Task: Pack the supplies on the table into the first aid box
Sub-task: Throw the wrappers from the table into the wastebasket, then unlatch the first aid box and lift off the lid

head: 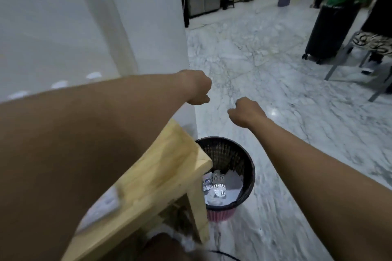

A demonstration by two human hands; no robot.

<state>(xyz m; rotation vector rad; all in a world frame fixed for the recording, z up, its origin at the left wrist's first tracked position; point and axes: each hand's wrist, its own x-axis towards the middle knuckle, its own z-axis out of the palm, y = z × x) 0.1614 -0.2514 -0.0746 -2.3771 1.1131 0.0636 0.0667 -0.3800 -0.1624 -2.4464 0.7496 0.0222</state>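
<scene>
Below both curled, empty-looking hands, left hand [198, 89] and right hand [246, 112], open marble floor [275, 82]; wooden table corner [191, 154] overhangs a wastebasket [244, 161] of blister packs [218, 184].

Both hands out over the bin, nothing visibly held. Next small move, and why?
Probably turn back toward the wooden table on the left. Both the left hand and right hand look curled with nothing visible in their grip, out above the floor past the waste bin, which holds foil strips and paper. No first aid box is in view.
</scene>
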